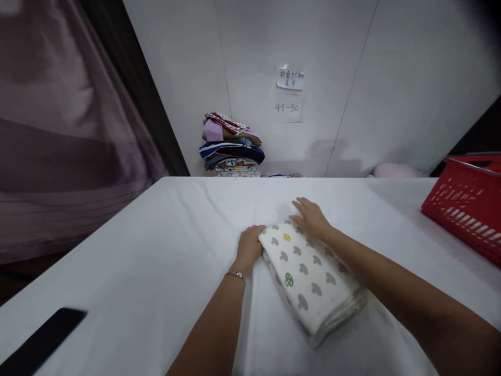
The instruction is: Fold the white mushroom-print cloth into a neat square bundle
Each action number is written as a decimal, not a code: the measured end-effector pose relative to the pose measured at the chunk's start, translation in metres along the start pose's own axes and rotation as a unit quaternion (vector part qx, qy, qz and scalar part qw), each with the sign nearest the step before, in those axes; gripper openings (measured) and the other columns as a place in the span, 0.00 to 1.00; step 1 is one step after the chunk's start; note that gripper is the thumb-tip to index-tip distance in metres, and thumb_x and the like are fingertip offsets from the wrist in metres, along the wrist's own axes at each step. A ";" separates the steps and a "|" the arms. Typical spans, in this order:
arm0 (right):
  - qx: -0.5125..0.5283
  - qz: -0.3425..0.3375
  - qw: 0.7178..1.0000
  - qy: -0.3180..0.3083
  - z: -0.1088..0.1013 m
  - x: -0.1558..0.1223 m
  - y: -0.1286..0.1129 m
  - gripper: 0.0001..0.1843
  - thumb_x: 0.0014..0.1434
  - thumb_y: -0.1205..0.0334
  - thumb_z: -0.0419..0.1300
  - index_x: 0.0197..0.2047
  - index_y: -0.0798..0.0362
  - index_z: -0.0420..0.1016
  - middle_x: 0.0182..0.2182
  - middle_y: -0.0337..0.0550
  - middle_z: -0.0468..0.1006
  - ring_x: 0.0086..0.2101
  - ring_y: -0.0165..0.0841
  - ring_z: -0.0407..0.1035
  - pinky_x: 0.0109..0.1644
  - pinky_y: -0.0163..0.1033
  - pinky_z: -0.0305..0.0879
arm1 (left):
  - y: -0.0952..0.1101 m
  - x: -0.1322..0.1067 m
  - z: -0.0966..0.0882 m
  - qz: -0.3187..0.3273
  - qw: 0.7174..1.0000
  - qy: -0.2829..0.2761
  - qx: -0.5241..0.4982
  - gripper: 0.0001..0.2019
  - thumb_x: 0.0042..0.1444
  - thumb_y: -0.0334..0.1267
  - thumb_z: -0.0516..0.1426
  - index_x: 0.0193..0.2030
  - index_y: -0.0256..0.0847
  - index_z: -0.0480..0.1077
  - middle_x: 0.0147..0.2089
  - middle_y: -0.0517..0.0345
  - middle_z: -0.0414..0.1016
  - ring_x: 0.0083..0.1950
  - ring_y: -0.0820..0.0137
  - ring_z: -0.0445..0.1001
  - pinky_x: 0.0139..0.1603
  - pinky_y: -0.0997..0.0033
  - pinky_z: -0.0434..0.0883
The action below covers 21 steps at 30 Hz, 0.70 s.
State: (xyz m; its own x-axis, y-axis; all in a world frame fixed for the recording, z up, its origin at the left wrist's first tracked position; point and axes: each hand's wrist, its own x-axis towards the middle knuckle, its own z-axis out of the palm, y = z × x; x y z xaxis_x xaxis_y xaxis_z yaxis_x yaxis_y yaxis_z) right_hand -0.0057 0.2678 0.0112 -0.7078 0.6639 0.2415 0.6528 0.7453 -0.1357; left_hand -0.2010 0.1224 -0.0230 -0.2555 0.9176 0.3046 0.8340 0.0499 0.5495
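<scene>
A folded white cloth (309, 277) printed with grey mushrooms, plus a yellow and a green one, lies at a slant on the white-covered table. At its far left corner, my left hand (250, 246) is closed on the edge, with a bracelet at the wrist; the fingertips are partly hidden. My right hand (311, 218) rests by the far right edge of the cloth. Its fingers are spread, the lower ones at the fabric and the upper ones over the table. My right forearm passes over the cloth's right side, and several layers show along the near edge.
Behind the table's far edge rises a stack of folded clothes (233, 146). A red plastic basket (462, 209) stands at the right. At the near left lies a dark flat object (43, 342). Paper notes (290, 78) hang on the wall, and a pinkish curtain (70, 130) drapes at the left.
</scene>
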 end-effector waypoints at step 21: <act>0.069 -0.125 0.985 -0.095 0.012 -0.060 -0.074 0.31 0.63 0.45 0.41 0.66 0.48 0.49 0.65 0.47 0.47 0.63 0.42 0.40 0.64 0.56 0.37 | 0.005 -0.003 -0.007 -0.047 0.999 -0.027 0.003 0.17 0.45 0.26 0.51 0.39 0.44 0.74 0.40 0.60 0.75 0.43 0.70 0.70 0.45 0.73 0.63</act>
State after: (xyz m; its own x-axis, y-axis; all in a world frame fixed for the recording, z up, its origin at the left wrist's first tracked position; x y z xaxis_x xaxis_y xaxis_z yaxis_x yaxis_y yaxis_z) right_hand -0.0151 0.1733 -0.0051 -0.8884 0.4478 0.1011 0.4174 0.8796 -0.2282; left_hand -0.1994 0.1173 -0.0155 -0.3056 0.9288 0.2096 0.8109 0.1385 0.5685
